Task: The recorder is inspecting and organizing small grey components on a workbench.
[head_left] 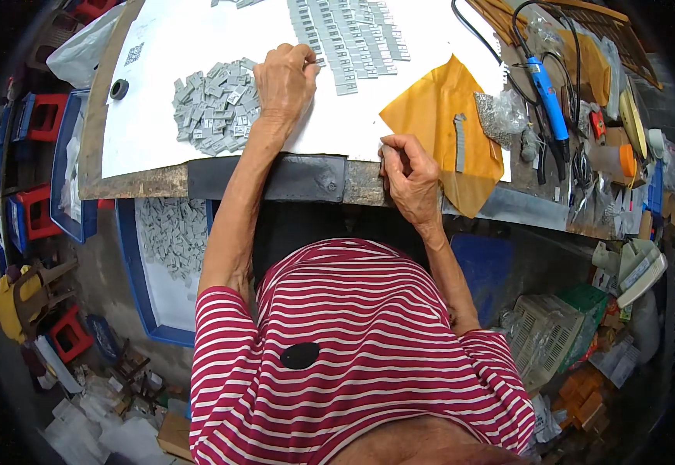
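Observation:
My left hand (284,87) reaches over the white sheet (147,116) with its fingers bent together at the near left side of several rows of small grey rectangular pieces (353,39). Whatever its fingertips grip is hidden. Close to its left lies a loose heap of the same grey pieces (215,108). At the table's front edge my right hand (412,180) is curled, thumb and forefinger drawn together; what they hold, if anything, is too small to make out. Beside it, an amber sheet (430,97) carries a short grey strip (460,143).
A blue soldering iron (547,97) with a black cable lies on the right, among pliers (542,159) and bubble wrap (498,116). A small black ring (119,89) sits at the left. Below the table edge, a blue tray (139,287) holds more grey pieces.

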`<move>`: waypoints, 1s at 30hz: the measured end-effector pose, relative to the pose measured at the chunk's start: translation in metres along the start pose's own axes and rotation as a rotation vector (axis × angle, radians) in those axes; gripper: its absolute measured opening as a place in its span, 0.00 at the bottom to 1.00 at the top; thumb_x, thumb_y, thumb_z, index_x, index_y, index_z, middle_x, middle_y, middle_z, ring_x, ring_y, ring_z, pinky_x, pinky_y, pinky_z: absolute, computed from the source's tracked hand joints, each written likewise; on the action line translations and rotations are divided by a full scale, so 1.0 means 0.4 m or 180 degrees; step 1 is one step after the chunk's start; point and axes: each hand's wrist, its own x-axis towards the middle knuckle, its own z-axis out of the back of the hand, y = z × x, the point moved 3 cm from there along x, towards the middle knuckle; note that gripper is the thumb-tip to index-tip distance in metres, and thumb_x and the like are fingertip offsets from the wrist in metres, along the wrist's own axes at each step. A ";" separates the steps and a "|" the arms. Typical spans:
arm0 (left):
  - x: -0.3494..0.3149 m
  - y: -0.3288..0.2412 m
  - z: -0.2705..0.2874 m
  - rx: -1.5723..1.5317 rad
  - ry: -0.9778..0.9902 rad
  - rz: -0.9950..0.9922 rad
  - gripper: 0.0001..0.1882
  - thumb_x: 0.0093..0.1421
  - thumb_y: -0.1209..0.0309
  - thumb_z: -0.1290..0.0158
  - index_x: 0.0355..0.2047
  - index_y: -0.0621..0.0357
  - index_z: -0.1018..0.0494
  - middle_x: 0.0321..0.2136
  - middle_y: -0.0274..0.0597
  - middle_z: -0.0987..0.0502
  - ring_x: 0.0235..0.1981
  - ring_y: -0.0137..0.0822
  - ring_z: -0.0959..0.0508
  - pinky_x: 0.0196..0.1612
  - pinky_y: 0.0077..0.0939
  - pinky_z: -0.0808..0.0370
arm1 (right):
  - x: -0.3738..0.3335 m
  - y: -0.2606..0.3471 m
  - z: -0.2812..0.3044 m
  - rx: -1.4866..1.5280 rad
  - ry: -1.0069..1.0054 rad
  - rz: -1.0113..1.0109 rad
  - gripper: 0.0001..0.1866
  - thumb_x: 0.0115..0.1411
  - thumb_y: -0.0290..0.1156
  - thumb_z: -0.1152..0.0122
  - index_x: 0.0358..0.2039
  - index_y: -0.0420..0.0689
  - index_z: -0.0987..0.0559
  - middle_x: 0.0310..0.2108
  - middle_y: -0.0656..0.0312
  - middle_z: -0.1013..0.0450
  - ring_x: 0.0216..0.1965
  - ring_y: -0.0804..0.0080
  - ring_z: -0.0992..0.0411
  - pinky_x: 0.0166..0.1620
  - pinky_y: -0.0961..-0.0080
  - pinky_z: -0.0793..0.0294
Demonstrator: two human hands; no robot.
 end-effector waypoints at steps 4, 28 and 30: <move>0.014 -0.006 0.003 0.0194 -0.0215 -0.0333 0.06 0.46 0.72 0.43 0.26 0.58 0.25 0.23 0.39 0.25 0.26 0.35 0.25 0.31 0.29 0.28 | 0.001 0.004 0.001 0.0023 0.0040 -0.0100 0.05 0.57 0.22 0.50 0.34 0.37 0.27 0.22 0.66 0.31 0.19 0.85 0.35 0.21 0.87 0.36; -0.050 -0.067 0.078 -0.0771 -0.0248 -0.0307 0.06 0.47 0.78 0.46 0.28 0.61 0.26 0.25 0.44 0.26 0.27 0.39 0.26 0.31 0.30 0.29 | 0.056 0.021 0.162 -0.0345 -0.0469 -0.0210 0.06 0.56 0.24 0.49 0.33 0.36 0.26 0.18 0.67 0.31 0.18 0.86 0.36 0.21 0.87 0.37; -0.085 -0.092 0.099 -0.0861 -0.0163 -0.0236 0.06 0.48 0.80 0.48 0.28 0.62 0.27 0.25 0.45 0.27 0.26 0.39 0.26 0.31 0.30 0.30 | 0.095 -0.029 0.205 -0.0672 -0.0706 -0.0124 0.06 0.56 0.24 0.48 0.32 0.36 0.25 0.19 0.66 0.30 0.18 0.85 0.35 0.22 0.86 0.35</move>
